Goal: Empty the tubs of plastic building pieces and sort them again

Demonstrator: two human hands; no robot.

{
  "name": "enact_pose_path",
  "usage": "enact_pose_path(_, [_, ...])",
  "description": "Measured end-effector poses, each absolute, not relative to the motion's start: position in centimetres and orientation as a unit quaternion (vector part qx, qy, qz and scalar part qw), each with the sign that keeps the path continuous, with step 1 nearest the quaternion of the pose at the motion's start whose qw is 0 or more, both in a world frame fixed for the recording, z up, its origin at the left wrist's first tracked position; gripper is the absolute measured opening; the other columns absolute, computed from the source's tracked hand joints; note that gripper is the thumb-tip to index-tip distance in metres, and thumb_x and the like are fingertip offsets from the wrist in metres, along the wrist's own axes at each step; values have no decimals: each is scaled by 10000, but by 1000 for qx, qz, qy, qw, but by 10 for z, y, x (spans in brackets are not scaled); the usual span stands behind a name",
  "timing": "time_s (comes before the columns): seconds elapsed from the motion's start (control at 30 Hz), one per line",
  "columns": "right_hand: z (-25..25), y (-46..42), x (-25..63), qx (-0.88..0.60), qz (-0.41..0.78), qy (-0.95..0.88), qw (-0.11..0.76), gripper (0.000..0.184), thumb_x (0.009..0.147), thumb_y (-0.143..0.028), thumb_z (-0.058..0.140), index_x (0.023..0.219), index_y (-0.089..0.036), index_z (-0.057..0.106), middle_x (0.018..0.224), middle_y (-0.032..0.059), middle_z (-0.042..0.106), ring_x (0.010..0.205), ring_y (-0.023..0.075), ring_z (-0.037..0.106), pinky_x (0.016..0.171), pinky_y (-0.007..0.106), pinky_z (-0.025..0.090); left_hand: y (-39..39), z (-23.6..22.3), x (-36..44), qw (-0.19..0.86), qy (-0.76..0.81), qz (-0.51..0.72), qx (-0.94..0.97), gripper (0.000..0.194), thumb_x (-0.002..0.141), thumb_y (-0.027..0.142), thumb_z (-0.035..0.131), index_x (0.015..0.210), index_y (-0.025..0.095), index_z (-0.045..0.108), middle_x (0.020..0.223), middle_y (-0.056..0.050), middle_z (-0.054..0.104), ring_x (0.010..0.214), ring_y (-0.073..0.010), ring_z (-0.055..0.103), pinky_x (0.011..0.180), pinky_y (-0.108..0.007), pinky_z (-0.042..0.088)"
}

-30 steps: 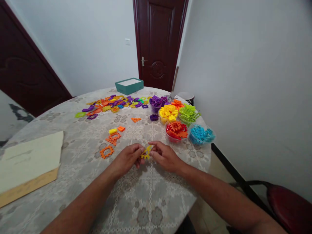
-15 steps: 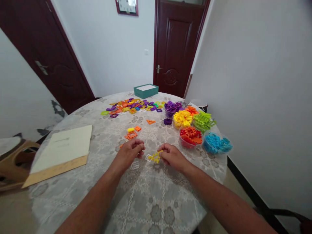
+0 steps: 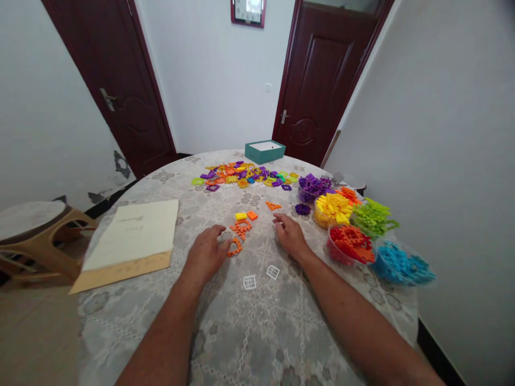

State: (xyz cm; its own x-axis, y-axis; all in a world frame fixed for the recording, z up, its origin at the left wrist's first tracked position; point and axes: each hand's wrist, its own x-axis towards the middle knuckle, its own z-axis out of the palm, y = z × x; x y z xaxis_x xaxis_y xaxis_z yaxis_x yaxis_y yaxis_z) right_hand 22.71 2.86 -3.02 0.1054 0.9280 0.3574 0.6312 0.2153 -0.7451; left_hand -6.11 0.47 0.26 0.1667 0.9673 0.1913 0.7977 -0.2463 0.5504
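My left hand (image 3: 207, 249) is low over the table with thumb and fingers apart. Its thumb is right beside an orange ring-shaped plastic piece (image 3: 235, 247); I cannot tell whether they touch. Just beyond are notched orange building pieces (image 3: 241, 228), a small yellow block (image 3: 240, 216) and an orange block (image 3: 252, 215). My right hand (image 3: 290, 236) has loosely bent fingers with gaps between them, and nothing shows in it. An orange triangular piece (image 3: 273, 206) lies beyond its fingertips. Between my forearms lie two white window-shaped pieces, one left (image 3: 249, 282) and one right (image 3: 273, 272).
At right stand clear bowls of purple (image 3: 315, 185), yellow (image 3: 333, 208), green (image 3: 374, 217), red (image 3: 351, 244) and blue pieces (image 3: 403, 262). A mixed pile (image 3: 241, 174) and a green box (image 3: 265, 153) are at the back. Paper sheets (image 3: 134, 230) lie left; a stool (image 3: 36, 236) stands beyond.
The yellow piece at my right hand is no longer visible. The white piece near it now lies apart on the table. My right hand has moved farther forward. The view has shifted.
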Motion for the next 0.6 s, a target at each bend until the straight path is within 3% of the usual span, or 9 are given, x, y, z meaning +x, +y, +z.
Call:
enact_pose_path(0.1, [-46, 25, 242, -618, 55, -667, 412, 392, 880, -151, 485, 1190, -154, 725, 1150, 145, 745, 1102, 259, 680, 1053, 432, 507, 5, -7, -62, 128, 574, 191, 786, 516, 912, 417, 662, 1364, 169, 629, 1314, -206, 694, 1249, -368, 631, 1080, -484, 458])
enact_pose_path(0.3, [-47, 20, 254, -615, 39, -701, 359, 337, 924, -149, 466, 1132, -181, 729, 1069, 110, 757, 1035, 244, 694, 990, 386, 533, -1, -5, -67, 111, 584, 118, 795, 719, 770, 463, 802, 1428, 247, 607, 1347, -192, 652, 1222, -420, 605, 1003, -508, 492])
enact_pose_path(0.47, [-51, 51, 246, -629, -38, -710, 313, 465, 939, -134, 469, 1368, -100, 644, 1391, 200, 653, 1329, 291, 566, 1191, 457, 399, -3, 1, -68, 141, 593, 75, 789, 580, 798, 428, 754, 1347, 266, 655, 1288, -168, 634, 1142, -393, 630, 889, -455, 524])
enact_pose_path(0.6, [-47, 89, 236, -689, -40, -687, 227, 510, 981, -170, 464, 1473, -89, 570, 1533, 205, 552, 1444, 296, 464, 1229, 451, 327, -2, 5, -64, 145, 583, 58, 797, 427, 880, 364, 656, 1288, 242, 680, 1242, -153, 625, 1088, -332, 650, 902, -418, 510])
